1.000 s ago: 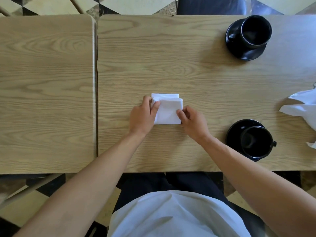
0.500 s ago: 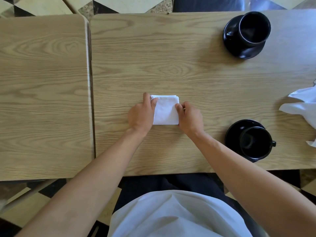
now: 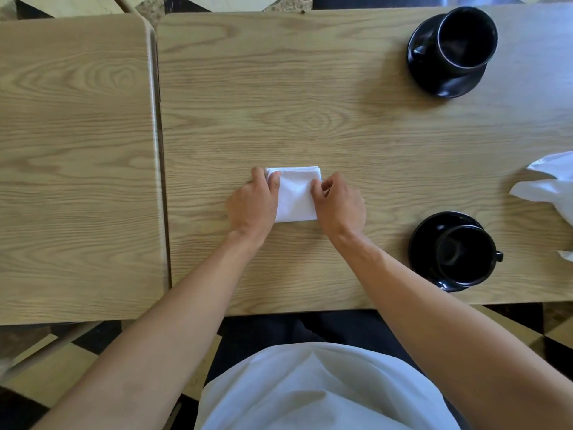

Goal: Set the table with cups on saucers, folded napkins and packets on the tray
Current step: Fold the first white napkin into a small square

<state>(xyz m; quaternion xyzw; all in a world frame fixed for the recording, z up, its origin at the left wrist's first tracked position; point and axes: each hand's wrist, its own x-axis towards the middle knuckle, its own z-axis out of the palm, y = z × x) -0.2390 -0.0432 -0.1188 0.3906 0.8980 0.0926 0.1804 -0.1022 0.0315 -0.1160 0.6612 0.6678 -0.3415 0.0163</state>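
Note:
A small folded white napkin [image 3: 296,193] lies flat in the middle of the right wooden table [image 3: 310,103]. My left hand [image 3: 252,204] holds its left edge, thumb on top of the cloth. At the napkin's right edge my right hand [image 3: 339,204] pinches it with curled fingers. A black cup on a black saucer [image 3: 455,249] stands near the front edge at the right. At the far right corner stands a second black cup on its saucer [image 3: 449,51]. No tray or packets are in view.
Loose white napkins [image 3: 552,187] lie at the right edge of the frame. A second wooden table [image 3: 74,150] adjoins on the left with a narrow gap between. A dark chair back shows beyond the far edge. The floor has black and cream tiles.
The napkin has been folded smaller and squared up. Both hands have drawn closer together along its sides, the right thumb and fingers now lifted a little at the edge.

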